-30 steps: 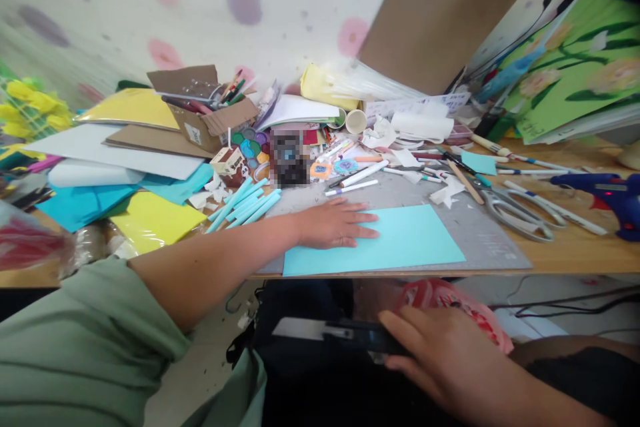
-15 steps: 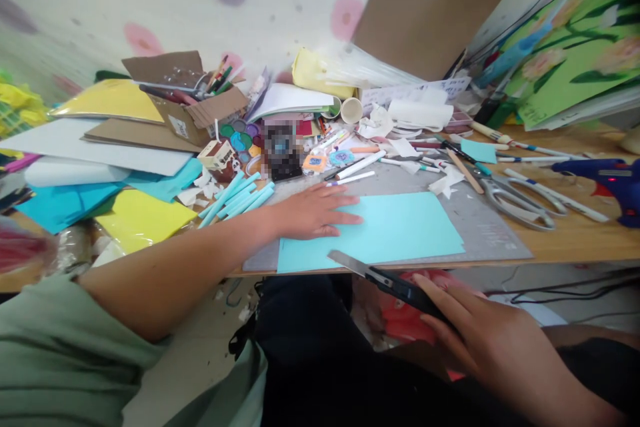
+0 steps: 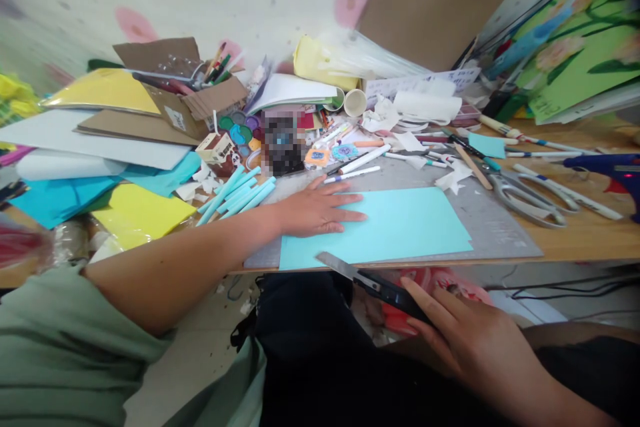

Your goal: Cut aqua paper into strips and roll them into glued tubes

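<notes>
Pale blue rectangular sheet of paper (image 3: 415, 223), its right edge slightly stepped, lies flat on the grey cutting mat (image 3: 510, 237). Above the mat's left part, the left hand (image 3: 320, 210) is laid open, palm down on the paper, its fingers spread wide and grasping nothing. Just off the mat's near edge, the right hand (image 3: 465, 333) has its fingers closed around the black handle of a utility knife (image 3: 383, 288). The knife's grey metal blade points leftward over the mat's near edge and overlaps the paper in view; whether it touches is impossible to tell. By the mat's left edge is a bundle of thin light-blue paper rolls (image 3: 237, 197), and farther left of the mat a bright yellow packet in clear plastic (image 3: 143, 213). White slim pens (image 3: 357, 173) lie at its far side. Silver metal scissors (image 3: 540, 203) rest at the mat's right edge, on the brown wooden tabletop (image 3: 590, 243). Well to the mat's right is a dark blue glue gun (image 3: 607, 165), partly cut off. Beyond the mat leans a large brown cardboard sheet (image 3: 445, 0).
</notes>
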`<state>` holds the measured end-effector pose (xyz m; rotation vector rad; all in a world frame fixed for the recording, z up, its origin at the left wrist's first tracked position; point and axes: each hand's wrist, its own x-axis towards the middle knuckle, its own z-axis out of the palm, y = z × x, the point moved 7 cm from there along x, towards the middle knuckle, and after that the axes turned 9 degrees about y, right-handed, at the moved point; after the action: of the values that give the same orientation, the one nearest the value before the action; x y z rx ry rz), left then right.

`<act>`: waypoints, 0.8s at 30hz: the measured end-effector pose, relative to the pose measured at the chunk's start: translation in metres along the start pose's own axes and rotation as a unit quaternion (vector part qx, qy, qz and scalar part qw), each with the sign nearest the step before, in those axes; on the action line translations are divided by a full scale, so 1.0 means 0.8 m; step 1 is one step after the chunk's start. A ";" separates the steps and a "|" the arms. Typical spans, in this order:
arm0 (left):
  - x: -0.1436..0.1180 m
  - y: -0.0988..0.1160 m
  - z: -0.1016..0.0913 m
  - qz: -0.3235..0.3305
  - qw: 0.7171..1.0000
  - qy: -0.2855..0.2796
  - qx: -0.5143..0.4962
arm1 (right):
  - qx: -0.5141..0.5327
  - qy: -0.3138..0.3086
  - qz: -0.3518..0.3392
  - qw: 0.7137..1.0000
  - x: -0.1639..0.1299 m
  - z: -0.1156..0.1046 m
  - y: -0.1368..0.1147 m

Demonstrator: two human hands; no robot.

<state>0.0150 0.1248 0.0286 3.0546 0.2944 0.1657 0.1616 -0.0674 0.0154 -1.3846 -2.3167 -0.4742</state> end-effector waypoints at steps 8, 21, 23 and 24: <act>0.000 0.001 0.000 0.000 1.000 0.006 0.003 | 0.008 0.019 0.005 1.000 0.006 0.007 -0.023; 0.001 0.002 -0.001 -0.005 1.000 -0.003 0.000 | -0.012 0.038 -0.002 0.999 0.030 0.018 -0.047; 0.001 0.002 -0.001 -0.004 1.000 -0.003 -0.001 | -0.016 0.040 -0.004 0.999 0.033 0.020 -0.050; 0.001 0.002 -0.001 -0.003 1.000 -0.003 -0.002 | -0.016 0.040 -0.004 0.999 0.034 0.021 -0.052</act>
<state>0.0163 0.1232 0.0294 3.0493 0.3037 0.1558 0.1100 -0.0577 0.0112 -1.3463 -2.2612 -0.5611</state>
